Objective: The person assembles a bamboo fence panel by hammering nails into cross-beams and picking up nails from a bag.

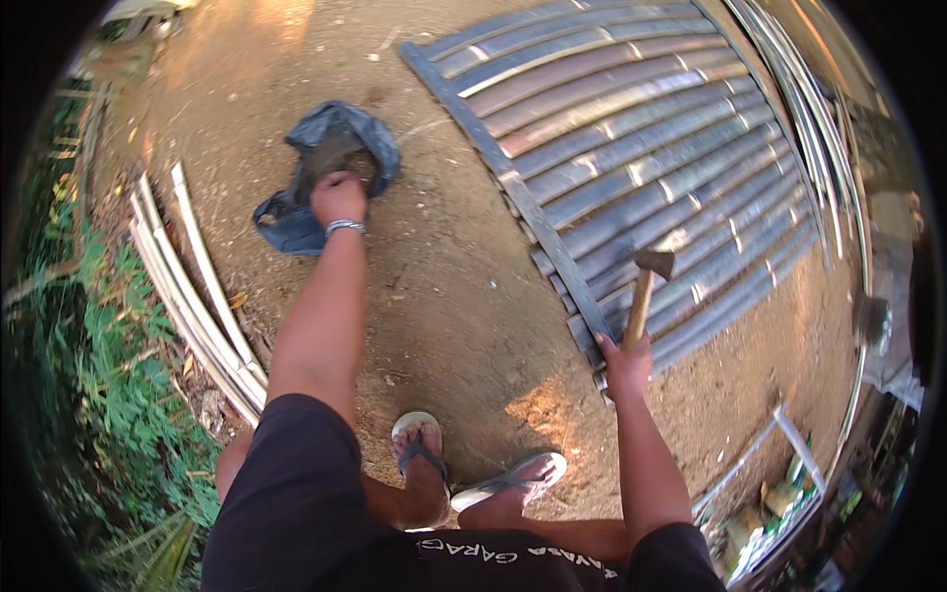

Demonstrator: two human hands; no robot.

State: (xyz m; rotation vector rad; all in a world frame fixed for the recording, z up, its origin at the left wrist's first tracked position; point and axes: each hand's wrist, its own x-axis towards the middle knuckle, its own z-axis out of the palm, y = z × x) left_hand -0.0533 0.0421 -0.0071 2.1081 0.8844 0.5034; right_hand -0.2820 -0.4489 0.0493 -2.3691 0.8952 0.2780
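My left hand [338, 197] reaches into the mouth of a dark plastic bag [367, 128] on the dirt ground. Its fingers are hidden from me, and I cannot make out whether they grip anything. Brownish-grey contents show blurred inside the bag. Closed around the lower part of a wooden handle, my right hand [625, 365] holds a hatchet [640, 308], its dark metal head raised. The hatchet is above the near edge of a panel of dark bamboo slats [631, 173], which lies on the ground to the right, with a crosswise strip [538, 215] along its left side.
Pale bamboo poles [202, 331] lie on the left beside green plants [118, 414]. More long poles [814, 128] run past the panel's far right. A pale frame [789, 434] with clutter stands at the lower right. My sandalled feet [419, 449] are on the dirt.
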